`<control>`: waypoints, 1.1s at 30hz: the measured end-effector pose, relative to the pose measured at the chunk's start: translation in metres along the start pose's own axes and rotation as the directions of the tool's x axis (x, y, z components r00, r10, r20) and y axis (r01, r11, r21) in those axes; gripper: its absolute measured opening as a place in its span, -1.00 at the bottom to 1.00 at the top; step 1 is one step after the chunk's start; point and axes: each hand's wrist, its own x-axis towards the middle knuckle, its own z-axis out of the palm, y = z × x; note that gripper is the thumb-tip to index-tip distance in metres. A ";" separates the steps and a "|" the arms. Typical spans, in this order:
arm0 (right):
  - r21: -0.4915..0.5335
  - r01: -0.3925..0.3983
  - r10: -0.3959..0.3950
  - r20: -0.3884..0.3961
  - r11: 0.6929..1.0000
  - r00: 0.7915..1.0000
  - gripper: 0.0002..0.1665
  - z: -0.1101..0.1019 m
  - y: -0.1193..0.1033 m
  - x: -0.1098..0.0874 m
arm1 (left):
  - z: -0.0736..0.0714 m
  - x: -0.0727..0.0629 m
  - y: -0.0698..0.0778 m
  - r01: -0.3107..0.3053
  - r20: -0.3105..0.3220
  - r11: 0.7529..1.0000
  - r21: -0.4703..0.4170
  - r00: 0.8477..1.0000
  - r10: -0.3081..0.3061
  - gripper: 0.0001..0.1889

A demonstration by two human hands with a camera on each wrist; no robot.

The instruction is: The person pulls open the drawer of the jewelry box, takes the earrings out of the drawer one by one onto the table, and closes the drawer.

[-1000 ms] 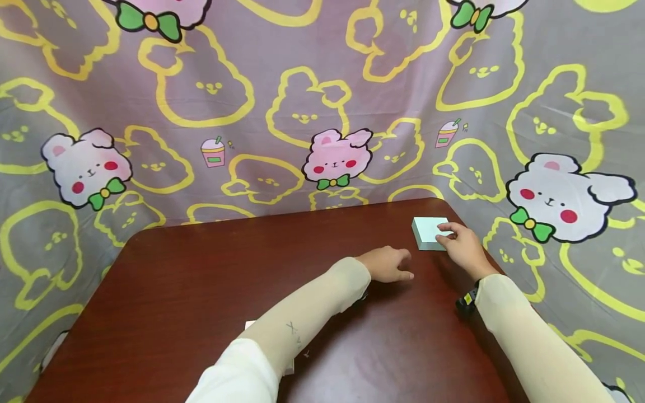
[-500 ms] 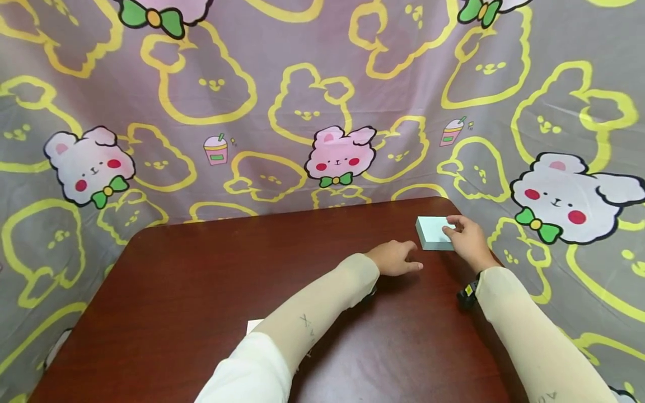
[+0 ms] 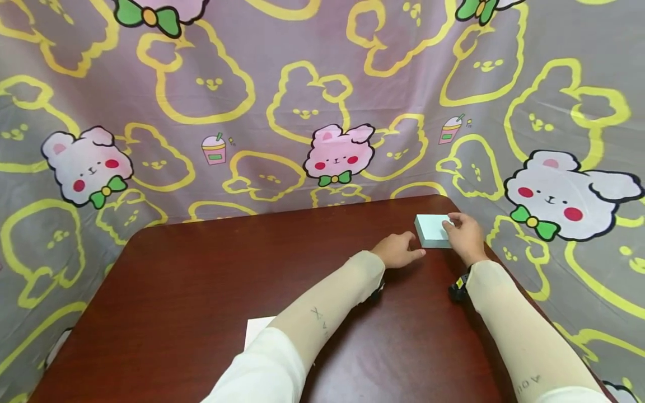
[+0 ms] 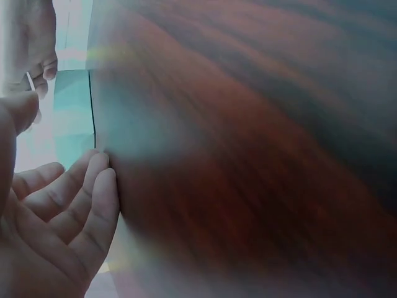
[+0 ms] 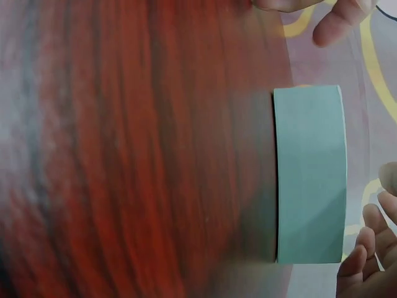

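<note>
A flat, pale blue-green box [image 3: 431,227] lies at the far right corner of the table. My right hand [image 3: 466,237] is at its right side, thumb in front of the top face in the head view, fingers loosely bent. Close to the box's left side is my left hand [image 3: 397,250], its fingers spread and pointing at it. In the left wrist view, left fingertips [image 4: 99,158] appear at or very near the box's edge; contact is unclear. The right wrist view shows the box's long side [image 5: 310,174], with right fingers [image 5: 352,264] beside its lower end.
A white flat object [image 3: 257,329] lies on the dark wooden table [image 3: 201,280], partly hidden by the left forearm. Patterned cloth [image 3: 272,129] hangs behind and beside the table, close to the right hand's side.
My left hand has moved right and farther away from me, up to the box. The right hand stays by the box, which shows no clear movement. More of the white object is visible.
</note>
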 end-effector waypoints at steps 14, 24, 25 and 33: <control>-0.081 -0.070 0.077 0.090 0.994 0.993 -0.27 -0.006 0.006 0.006 | 0.010 0.016 0.010 0.102 -0.080 0.994 0.040 0.992 -0.098 -0.31; -0.064 -0.115 0.123 0.132 0.991 0.984 -0.29 0.000 0.011 0.009 | 0.011 0.025 0.016 0.189 -0.095 0.978 0.088 0.979 -0.181 -0.36; -0.068 -0.118 0.127 0.132 0.991 0.983 -0.30 -0.001 0.012 0.010 | 0.011 0.025 0.017 0.192 -0.095 0.977 0.094 0.978 -0.183 -0.36; -0.048 -0.138 0.143 0.141 0.989 0.980 -0.35 0.002 0.015 0.008 | 0.015 0.028 0.020 0.200 -0.075 0.972 0.121 0.979 -0.192 -0.33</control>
